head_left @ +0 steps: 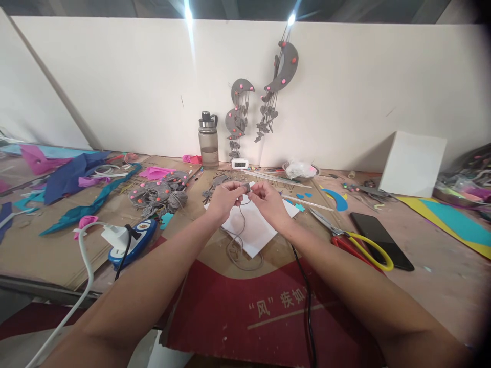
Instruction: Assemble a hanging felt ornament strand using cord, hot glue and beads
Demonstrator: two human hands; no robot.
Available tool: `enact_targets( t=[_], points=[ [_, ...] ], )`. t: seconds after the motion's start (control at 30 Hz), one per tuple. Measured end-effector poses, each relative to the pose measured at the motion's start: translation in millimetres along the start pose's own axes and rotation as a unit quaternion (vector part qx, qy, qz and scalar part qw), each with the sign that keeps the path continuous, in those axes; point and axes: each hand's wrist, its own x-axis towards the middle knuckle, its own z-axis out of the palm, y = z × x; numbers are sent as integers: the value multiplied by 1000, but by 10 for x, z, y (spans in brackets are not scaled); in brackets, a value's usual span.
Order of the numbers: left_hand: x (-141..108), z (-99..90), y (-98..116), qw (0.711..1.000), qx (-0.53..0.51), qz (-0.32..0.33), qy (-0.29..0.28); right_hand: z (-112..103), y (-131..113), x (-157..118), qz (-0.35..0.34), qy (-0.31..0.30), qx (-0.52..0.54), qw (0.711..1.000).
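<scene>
On the red-and-brown cardboard (215,306), a white sheet (257,235) is laid with one corner pointed toward the person. Above its far part, the left hand (226,200) and the right hand (270,202) are brought together almost fingertip to fingertip. From between them a grey cord (244,222) is hung; its length is run down toward the person, across the sheet, and is curled into loose loops beyond the near edge. By the left thumb and forefinger a small grey piece (247,187) is pinched, set at their tips on the side toward the right hand, so the left is judged nearer. The right thumb and forefinger are closed at its right side; whether piece or cord is gripped there cannot be told. The piece is largely covered by fingers, so neither its pointing nor its long axis can be made out
</scene>
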Motion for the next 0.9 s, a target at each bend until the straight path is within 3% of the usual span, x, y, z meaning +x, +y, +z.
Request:
enact_targets(
  t=[0.2, 0.5, 0.7, 0.9],
  points=[
    [39, -29, -44, 1000, -3, 20, 19, 40, 50, -5, 28, -6, 2, 1000],
    [91, -77, -74, 992, -93, -55, -68, -26, 170, 55, 35, 27, -29, 999],
    [86, -78, -63, 993, -86, -53, -54, -20, 117, 30, 37, 27, -29, 999],
    [93, -74, -81, 1000, -18, 7, -5, 26, 23, -26, 21, -4, -14, 1000]
  ],
)
